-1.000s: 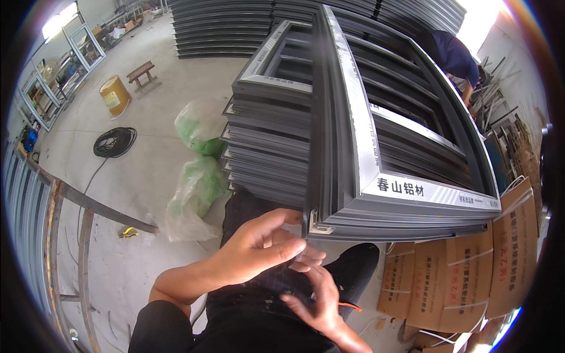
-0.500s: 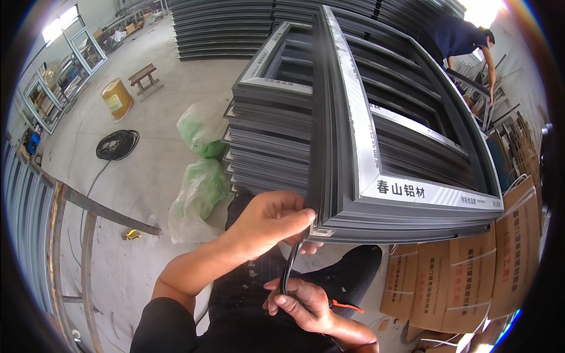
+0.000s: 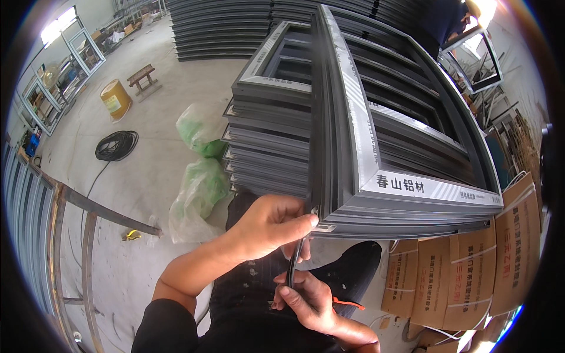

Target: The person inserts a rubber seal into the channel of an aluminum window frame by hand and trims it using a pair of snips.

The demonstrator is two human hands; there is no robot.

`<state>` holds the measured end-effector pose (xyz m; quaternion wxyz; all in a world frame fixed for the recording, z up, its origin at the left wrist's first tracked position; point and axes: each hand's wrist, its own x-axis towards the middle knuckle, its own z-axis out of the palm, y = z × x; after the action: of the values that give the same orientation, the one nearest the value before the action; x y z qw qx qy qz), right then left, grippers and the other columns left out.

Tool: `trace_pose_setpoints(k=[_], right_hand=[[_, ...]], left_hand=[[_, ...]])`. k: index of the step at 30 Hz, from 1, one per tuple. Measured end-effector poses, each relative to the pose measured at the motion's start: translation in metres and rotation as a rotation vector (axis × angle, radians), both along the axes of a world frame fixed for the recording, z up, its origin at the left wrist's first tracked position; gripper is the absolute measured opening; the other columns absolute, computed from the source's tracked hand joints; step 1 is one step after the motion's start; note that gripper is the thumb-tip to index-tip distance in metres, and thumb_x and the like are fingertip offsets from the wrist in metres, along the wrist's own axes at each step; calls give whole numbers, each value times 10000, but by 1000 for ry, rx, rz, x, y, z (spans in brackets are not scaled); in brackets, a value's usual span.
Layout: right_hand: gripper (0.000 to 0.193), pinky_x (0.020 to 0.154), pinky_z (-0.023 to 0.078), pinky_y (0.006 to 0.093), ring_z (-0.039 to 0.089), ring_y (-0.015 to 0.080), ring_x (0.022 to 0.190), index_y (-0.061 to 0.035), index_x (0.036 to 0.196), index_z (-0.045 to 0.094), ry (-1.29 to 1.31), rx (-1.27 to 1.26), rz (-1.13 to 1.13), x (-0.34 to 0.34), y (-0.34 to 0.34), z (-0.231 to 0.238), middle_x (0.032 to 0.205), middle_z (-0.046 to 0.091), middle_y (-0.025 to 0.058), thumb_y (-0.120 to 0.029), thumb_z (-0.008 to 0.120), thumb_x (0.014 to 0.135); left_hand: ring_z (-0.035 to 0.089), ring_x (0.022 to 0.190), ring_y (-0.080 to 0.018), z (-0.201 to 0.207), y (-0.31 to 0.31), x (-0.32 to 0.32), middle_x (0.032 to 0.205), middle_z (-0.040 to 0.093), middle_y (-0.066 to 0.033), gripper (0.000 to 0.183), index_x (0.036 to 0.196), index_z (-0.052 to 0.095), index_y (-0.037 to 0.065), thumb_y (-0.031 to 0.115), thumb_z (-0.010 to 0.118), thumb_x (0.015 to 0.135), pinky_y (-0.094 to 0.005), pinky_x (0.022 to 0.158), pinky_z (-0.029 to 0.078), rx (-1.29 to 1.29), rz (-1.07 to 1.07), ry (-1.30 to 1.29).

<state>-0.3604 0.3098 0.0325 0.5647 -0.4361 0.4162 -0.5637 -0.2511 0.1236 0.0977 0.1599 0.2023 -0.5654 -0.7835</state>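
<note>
A dark grey aluminium window frame (image 3: 344, 201) with white protective tape lies tilted on a stack of similar frames (image 3: 268, 126). My left hand (image 3: 268, 226) is closed at its near left corner, thumb pressed on the edge, fingers partly hidden behind. From there a black rubber strip (image 3: 292, 267) hangs down under that thumb. Lower down, my right hand (image 3: 309, 300) pinches the same strip between thumb and fingers. A thin orange piece (image 3: 348, 303), perhaps a tool handle, sticks out beside my right hand; the rest of it is hidden.
Cardboard boxes (image 3: 435, 282) stand at the right. Clear plastic bags with green contents (image 3: 197, 200) lie left of the stack. A rusty metal rack (image 3: 88, 206), a black cable coil (image 3: 116, 145) and a yellow drum (image 3: 116, 101) are further left. Another person (image 3: 441, 26) is at the back right.
My right hand has shifted slightly right and up with the strip; my left hand stays at the corner. At the back right, the other person has moved and a dark frame now shows there.
</note>
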Motion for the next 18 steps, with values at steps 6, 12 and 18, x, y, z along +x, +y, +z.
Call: trace_pose_setpoints(k=[6,12,18], right_hand=[[317,661,517,251,611,123,698,96,1284,541,119,-40,-47,-9,3,4,812,629,83,-156,535,1092],[184,549,464,293,564,170,561,56,1094,687,888,-369,-389,-48,-1,45,747,647,90,-42,656,942],[346,545,491,317,554,202,624,-12,1107,745,1617,-686,-524,-83,-25,106,864,602,54,-55,790,766]], left_hand=[[723,752,-135,-7,-4,-3,817,692,-37,297,1016,673,-6,283,619,1056,-248,608,540,-31,53,10],[704,950,-247,-15,-6,-7,1025,696,-102,136,1044,677,5,-50,658,921,-331,815,569,-1113,628,183],[695,1088,-294,-24,6,0,1125,707,-67,427,1048,719,56,-62,770,641,-377,886,591,-1506,554,350]])
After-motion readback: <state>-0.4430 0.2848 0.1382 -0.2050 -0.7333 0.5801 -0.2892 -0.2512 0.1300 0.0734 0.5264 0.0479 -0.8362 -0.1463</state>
